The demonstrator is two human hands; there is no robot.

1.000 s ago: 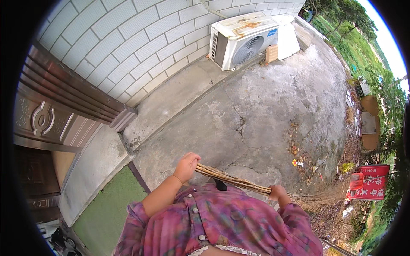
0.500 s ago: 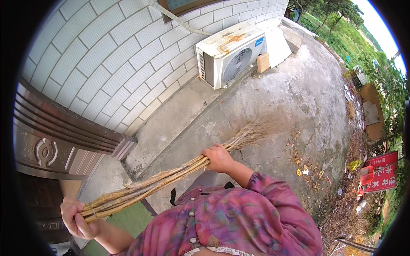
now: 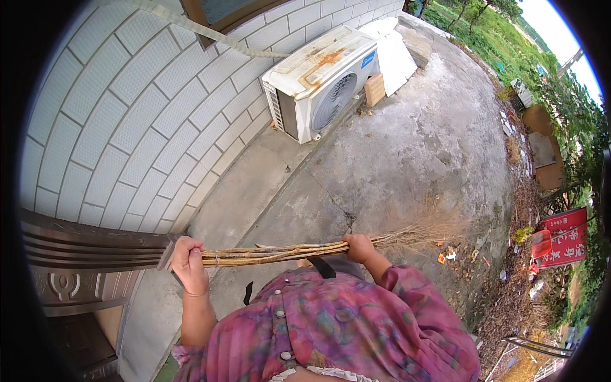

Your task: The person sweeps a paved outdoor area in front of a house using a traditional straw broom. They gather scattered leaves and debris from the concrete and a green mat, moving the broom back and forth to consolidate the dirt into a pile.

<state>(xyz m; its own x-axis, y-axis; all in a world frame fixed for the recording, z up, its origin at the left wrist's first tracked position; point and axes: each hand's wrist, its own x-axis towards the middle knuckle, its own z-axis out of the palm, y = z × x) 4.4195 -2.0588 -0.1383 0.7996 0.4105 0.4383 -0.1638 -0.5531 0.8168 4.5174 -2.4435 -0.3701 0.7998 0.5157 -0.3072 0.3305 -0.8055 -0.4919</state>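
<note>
A twig broom (image 3: pixel 280 253) of several thin bamboo stalks bound together lies nearly level across the front of my body. My left hand (image 3: pixel 189 264) is closed around the butt end of the stalks. Farther along, my right hand (image 3: pixel 361 247) wraps the bundle just before the brush. Beyond it the fine twigs (image 3: pixel 420 234) fan out to the right over the concrete, slightly blurred; whether they touch the ground I cannot tell.
A rusty-topped air conditioner unit (image 3: pixel 324 83) stands against the white brick wall (image 3: pixel 140 114). Dry leaves and litter (image 3: pixel 452 254) lie on the concrete (image 3: pixel 407 146) at the right, near a red sign (image 3: pixel 563 239). A brown metal door frame (image 3: pixel 95 248) is at left.
The broom has swung from slanting up to the right to nearly level. My left hand has moved up and right, my right hand right and slightly down. The view has shifted too.
</note>
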